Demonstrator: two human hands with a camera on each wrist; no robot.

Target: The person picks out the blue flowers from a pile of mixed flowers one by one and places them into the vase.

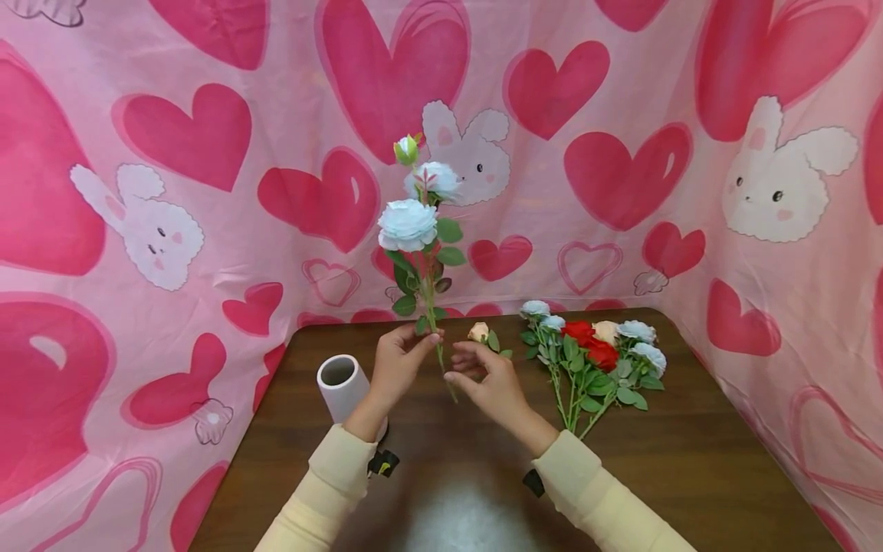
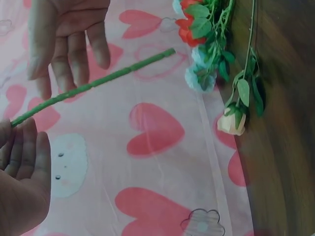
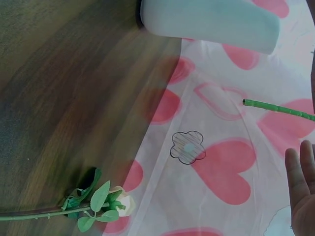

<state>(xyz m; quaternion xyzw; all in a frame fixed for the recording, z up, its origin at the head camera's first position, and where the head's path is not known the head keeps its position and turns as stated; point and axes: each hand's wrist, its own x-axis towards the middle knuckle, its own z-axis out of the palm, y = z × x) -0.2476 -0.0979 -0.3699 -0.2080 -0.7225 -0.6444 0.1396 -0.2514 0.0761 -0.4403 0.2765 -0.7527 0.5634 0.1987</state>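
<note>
My left hand (image 1: pixel 398 364) pinches the green stem of an artificial pale blue flower spray (image 1: pixel 408 225) between thumb and fingers. The spray stands nearly upright above the table, with two full blooms, a bud on top and green leaves. Bare lower stem (image 2: pixel 98 82) sticks out below that grip in the left wrist view, and its cut end also shows in the right wrist view. Just right of the stem, my right hand (image 1: pixel 493 379) has its fingers loosely bent and holds nothing. Beyond it a peach rose (image 2: pixel 231 122) lies on the table.
A white cylindrical vase (image 1: pixel 341 387) stands left, beside my left forearm. Several artificial flowers (image 1: pixel 599 354), red, pale blue and cream, lie on the right of the dark wooden table (image 1: pixel 690 460). A pink heart-patterned cloth (image 1: pixel 538 184) hangs behind the table and along its sides.
</note>
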